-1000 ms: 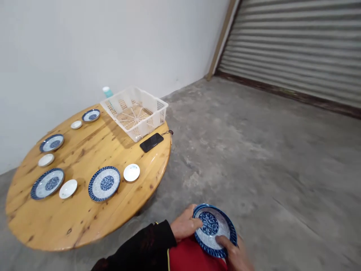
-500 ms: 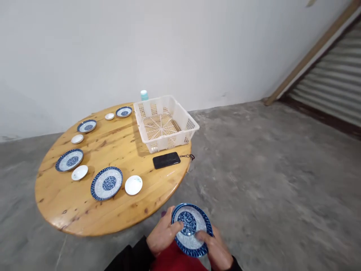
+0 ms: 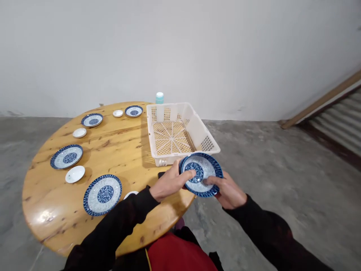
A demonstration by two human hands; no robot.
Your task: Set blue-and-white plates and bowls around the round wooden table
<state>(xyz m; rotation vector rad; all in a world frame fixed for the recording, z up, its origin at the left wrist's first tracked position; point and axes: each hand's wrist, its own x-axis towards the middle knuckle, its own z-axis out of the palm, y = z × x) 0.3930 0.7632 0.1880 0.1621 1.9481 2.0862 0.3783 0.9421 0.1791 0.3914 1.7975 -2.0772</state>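
A blue-and-white patterned plate (image 3: 207, 165) is held up between both hands, over the table's right edge and just in front of the white plastic basket (image 3: 180, 154). My left hand (image 3: 173, 180) grips its left side, thumb on the upper face. My right hand (image 3: 228, 188) grips the right side, its thumb also pressed on the face. A doubled rim at the left suggests another plate stacked beneath, though the hands hide most of it. Below my left hand, a black phone (image 3: 161, 174) is mostly covered. Behind my left sleeve, a small white dish (image 3: 131, 194) is partly hidden.
On the round wooden table (image 3: 113, 150) stand several blue-and-white plates (image 3: 103, 195), with small white dishes (image 3: 75, 174) between them along the rim. Some thin sticks (image 3: 190, 141) lie inside the basket. A light-blue bottle (image 3: 159, 98) stands behind it, near the wall.
Both hands have lifted the plate up and forward, from near my lap to the basket's front edge. My view has shifted, and my arms now cover part of the phone and one small dish.
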